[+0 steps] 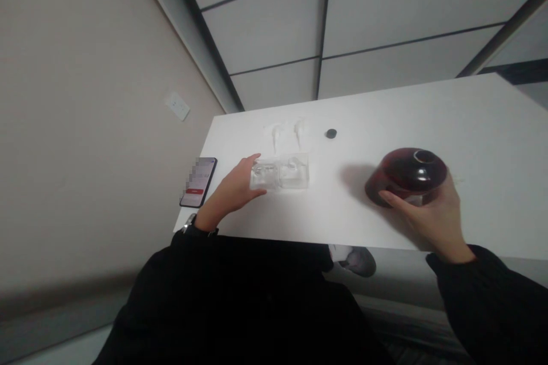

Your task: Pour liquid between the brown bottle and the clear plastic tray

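Note:
My left hand (237, 185) grips the left side of a clear square bottle (266, 175), thumb at the near side and fingers at the far side. Right beside it is a second clear square bottle (295, 172); whether the two are joined I cannot tell. Two whitish pump heads (276, 136) lie behind them. On the right, my right hand (436, 217) is wrapped round a dark red, see-through round bottle (396, 174), its open mouth at the top. The bottle leans a little, and its base is close to the tabletop; contact is unclear. A small dark cap (331, 133) lies between.
The white table (483, 142) runs off to the right. A phone (199, 181) with a lit screen lies at its left end. A wall with a socket (177, 106) stands on the left, and white panels (274, 40) rise behind the table.

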The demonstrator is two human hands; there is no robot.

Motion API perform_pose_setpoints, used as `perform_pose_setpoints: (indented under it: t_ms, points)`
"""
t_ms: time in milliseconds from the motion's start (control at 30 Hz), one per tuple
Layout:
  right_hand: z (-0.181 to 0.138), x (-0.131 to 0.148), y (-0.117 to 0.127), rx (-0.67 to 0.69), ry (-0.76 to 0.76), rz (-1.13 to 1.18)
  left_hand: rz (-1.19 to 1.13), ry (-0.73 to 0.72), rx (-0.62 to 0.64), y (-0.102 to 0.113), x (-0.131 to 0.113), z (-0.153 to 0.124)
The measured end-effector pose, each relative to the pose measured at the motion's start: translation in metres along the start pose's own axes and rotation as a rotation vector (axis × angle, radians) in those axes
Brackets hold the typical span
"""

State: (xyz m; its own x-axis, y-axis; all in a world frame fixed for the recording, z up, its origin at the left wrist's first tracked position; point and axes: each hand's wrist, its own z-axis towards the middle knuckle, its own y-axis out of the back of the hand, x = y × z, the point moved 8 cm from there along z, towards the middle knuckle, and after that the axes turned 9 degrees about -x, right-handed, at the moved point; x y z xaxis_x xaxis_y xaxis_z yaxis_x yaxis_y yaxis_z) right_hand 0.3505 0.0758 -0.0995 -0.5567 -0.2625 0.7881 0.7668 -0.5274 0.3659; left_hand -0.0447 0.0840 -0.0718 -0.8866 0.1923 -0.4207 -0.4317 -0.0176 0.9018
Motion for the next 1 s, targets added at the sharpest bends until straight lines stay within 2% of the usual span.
perform_pose_setpoints:
  t_ms: [167,333,433,567,667,800,1000]
  points:
    - [0.000,-0.001,-0.002,0.020,-0.038,0.014,-0.108,-0.039,0.018,-0.006,-0.004,0.012]
    - [0.001,-0.001,-0.004,0.044,-0.038,0.038,-0.237,-0.160,-0.025,0.000,-0.021,0.026]
    - [0.000,-0.004,-0.004,0.026,0.007,0.038,-0.275,-0.172,-0.002,-0.003,-0.030,0.033]
    - [-0.001,-0.007,-0.003,-0.003,0.097,0.046,-0.255,-0.136,0.015,-0.011,-0.040,0.033]
    - [0.000,0.000,0.001,-0.005,0.171,0.012,-0.257,-0.149,0.008,-0.018,-0.054,0.022]
    - [0.002,0.028,0.006,0.050,0.357,-0.051,-0.294,-0.179,-0.005,-0.029,-0.081,0.001]
    - [0.001,0.067,0.004,0.175,0.638,-0.203,-0.318,-0.139,-0.021,-0.041,-0.113,-0.021]
